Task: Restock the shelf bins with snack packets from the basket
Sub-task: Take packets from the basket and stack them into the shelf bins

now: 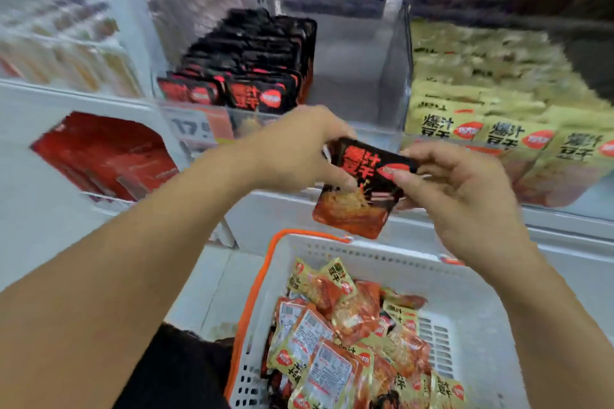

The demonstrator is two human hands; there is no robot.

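I hold one black snack packet (pixel 358 188) with both hands in front of the shelf, above the far edge of the basket. The fingers of my left hand (pixel 299 151) are curled around its upper left part, and the fingers of my right hand (pixel 455 183) pinch its right side near the red logo. The white basket (pixel 471 302) with the orange rim is near me, below my hands, and it has many yellow and red packets (pixel 349 342) lying mixed inside. On the shelf, far behind the packet, the clear bin (pixel 392 76) has a row of black packets (pixel 252 70) standing on its left side. The bin on the right is full of yellow packets (pixel 491 103). Red boxes (pixel 106 156) stand on the lower left shelf.
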